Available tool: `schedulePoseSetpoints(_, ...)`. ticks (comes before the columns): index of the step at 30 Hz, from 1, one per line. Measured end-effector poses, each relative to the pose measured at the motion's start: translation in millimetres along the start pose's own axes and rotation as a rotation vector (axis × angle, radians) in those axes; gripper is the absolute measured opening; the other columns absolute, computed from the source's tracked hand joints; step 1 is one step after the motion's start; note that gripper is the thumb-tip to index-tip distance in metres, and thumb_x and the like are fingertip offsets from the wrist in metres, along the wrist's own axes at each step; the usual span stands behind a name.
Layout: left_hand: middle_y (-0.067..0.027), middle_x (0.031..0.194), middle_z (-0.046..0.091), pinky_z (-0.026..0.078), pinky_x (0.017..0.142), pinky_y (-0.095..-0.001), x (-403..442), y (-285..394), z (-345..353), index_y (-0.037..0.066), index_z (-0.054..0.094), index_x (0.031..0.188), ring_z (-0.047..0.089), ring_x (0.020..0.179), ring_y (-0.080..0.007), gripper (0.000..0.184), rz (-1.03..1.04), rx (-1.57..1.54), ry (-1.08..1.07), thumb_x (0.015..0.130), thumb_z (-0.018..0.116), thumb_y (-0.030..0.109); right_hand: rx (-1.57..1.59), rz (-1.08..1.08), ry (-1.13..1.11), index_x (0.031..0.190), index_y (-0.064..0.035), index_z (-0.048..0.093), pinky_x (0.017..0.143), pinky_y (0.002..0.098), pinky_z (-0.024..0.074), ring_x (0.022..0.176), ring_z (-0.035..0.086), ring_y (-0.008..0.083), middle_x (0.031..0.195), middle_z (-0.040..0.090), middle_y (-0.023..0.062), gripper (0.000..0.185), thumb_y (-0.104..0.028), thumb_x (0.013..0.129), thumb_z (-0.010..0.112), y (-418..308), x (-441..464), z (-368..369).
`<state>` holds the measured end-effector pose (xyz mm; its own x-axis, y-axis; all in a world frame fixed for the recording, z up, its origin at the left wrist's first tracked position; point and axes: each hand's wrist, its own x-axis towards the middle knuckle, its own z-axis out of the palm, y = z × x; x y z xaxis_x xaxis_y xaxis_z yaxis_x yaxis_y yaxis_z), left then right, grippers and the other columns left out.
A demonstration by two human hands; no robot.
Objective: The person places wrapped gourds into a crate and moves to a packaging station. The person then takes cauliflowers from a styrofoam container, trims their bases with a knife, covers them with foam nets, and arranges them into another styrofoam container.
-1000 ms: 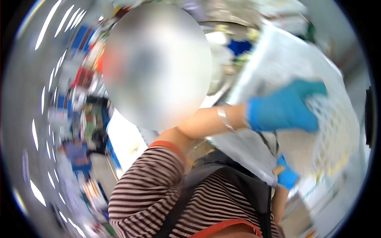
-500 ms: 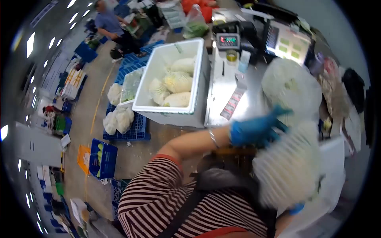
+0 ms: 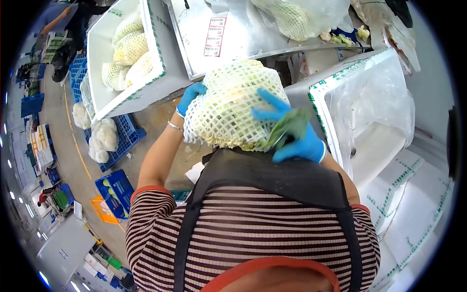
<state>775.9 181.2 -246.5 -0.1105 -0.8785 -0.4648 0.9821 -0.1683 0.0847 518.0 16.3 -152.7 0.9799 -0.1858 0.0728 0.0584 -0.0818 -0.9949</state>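
Note:
In front of my apron I have a big pale vegetable in a white foam net, which looks like a napa cabbage with a ruffled near end. My left hand, in a blue glove, grips its far left side. Against its right side is my right hand, also gloved in blue. A loose green leaf is held between its fingers and thumb, slightly blurred. Two fingers of that hand stretch over the net. Part of each hand's grip is hidden.
At left, a white foam box holds several netted vegetables. A metal table bears a label strip and a bagged netted vegetable. On the right stands a plastic-lined foam box. A blue crate is on the floor.
The netted cabbage has come from my right side to the front of my body. My left hand now grips it, and a green leaf shows in my right hand. The view has turned downward.

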Motion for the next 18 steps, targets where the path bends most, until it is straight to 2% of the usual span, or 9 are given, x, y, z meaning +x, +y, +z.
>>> schedulePoseSetpoints(2, -0.0264, 0.13, 0.056, 0.053, 0.096, -0.0455, -1, -3, -2, -0.009, 0.04, 0.137, 0.063, 0.111, -0.0359, 0.062, -0.026, -0.031, 0.021, 0.078, 0.051, 0.006, -0.258, 0.058, -0.195, 0.122, -0.015, 0.068, 0.092, 0.0308, 0.0508, 0.111, 0.064, 0.0204, 0.147, 0.048, 0.0075, 0.043, -0.021, 0.08, 0.077, -17, -2, 3)
schedulePoseSetpoints(5, -0.0263, 0.129, 0.057, 0.053, 0.096, -0.0454, -2, -7, -11, -0.009, 0.041, 0.137, 0.063, 0.11, -0.0359, 0.061, -0.029, -0.072, 0.049, 0.079, 0.051, 0.006, -0.206, 0.029, -0.357, 0.119, -0.0116, 0.069, 0.089, 0.0285, 0.0509, 0.105, 0.067, 0.0205, 0.138, 0.057, 0.0065, 0.043, -0.022, 0.079, 0.078, 4, -9, 3)
schedulePoseSetpoints(6, -0.0258, 0.132, 0.055, 0.051, 0.099, -0.0449, -2, -7, -11, -0.009, 0.038, 0.14, 0.062, 0.113, -0.0354, 0.063, -0.015, -0.048, 0.015, 0.079, 0.051, 0.004, -0.14, 0.061, -0.27, 0.12, -0.0097, 0.067, 0.085, 0.0289, 0.0518, 0.096, 0.069, 0.0227, 0.12, 0.068, 0.0074, 0.042, -0.02, 0.08, 0.076, 9, -14, 12)
schedulePoseSetpoints(8, -0.0248, 0.136, 0.052, 0.049, 0.102, -0.0448, -6, -2, -5, -0.006, 0.035, 0.143, 0.059, 0.118, -0.0347, 0.067, 0.014, 0.017, 0.006, 0.079, 0.052, 0.001, -0.054, 0.177, -0.265, 0.112, -0.0062, 0.07, 0.088, 0.0309, 0.0525, 0.099, 0.068, 0.0223, 0.113, 0.069, 0.0099, 0.03, -0.013, 0.083, 0.073, 8, -18, 11)
schedulePoseSetpoints(10, -0.0221, 0.144, 0.044, 0.043, 0.108, -0.0445, -11, 3, 5, 0.0, 0.027, 0.149, 0.05, 0.129, -0.0332, 0.077, 0.078, 0.123, 0.048, 0.077, 0.053, -0.003, -0.023, 0.254, -0.169, 0.113, -0.0016, 0.064, 0.074, 0.0312, 0.0546, 0.089, 0.067, 0.0194, 0.097, 0.069, 0.0093, 0.032, -0.012, 0.084, 0.072, 11, -24, 6)
schedulePoseSetpoints(13, -0.0206, 0.147, 0.041, 0.039, 0.112, -0.0429, -14, 8, 27, 0.003, 0.024, 0.151, 0.045, 0.133, -0.0319, 0.083, 0.145, 0.318, -0.062, 0.074, 0.053, -0.004, 0.722, 0.383, 0.195, 0.104, -0.0011, 0.062, 0.059, 0.0263, 0.0488, 0.064, 0.061, 0.0123, 0.084, 0.065, 0.0069, 0.021, -0.018, 0.093, 0.057, -23, -19, -14)
schedulePoseSetpoints(14, -0.0191, 0.147, 0.042, 0.036, 0.113, -0.0393, -13, 9, 27, 0.002, 0.023, 0.152, 0.044, 0.134, -0.0292, 0.086, 0.148, 0.389, -0.042, 0.071, 0.051, -0.005, 0.506, 0.213, 0.408, 0.101, -0.0026, 0.061, 0.054, 0.0249, 0.045, 0.058, 0.057, 0.0115, 0.078, 0.062, 0.0052, 0.019, -0.019, 0.096, 0.053, -11, -19, -16)
schedulePoseSetpoints(16, -0.0172, 0.145, 0.044, 0.037, 0.112, -0.037, -17, 8, 42, 0.002, 0.024, 0.152, 0.046, 0.132, -0.0264, 0.086, 0.176, 0.529, -0.002, 0.069, 0.05, -0.005, 0.197, 0.112, 0.677, 0.098, -0.0043, 0.06, 0.049, 0.0248, 0.0418, 0.053, 0.054, 0.0115, 0.074, 0.059, 0.0036, 0.02, -0.022, 0.098, 0.051, 2, -8, -31)
schedulePoseSetpoints(18, -0.0159, 0.146, 0.044, 0.036, 0.112, -0.0357, -19, 14, 55, 0.003, 0.024, 0.152, 0.046, 0.132, -0.0249, 0.088, 0.192, 0.654, -0.001, 0.068, 0.05, -0.005, 0.023, 0.247, 0.81, 0.098, -0.0046, 0.06, 0.051, 0.0272, 0.0432, 0.054, 0.055, 0.0131, 0.076, 0.06, 0.0037, 0.021, -0.025, 0.096, 0.056, -14, 19, -63)
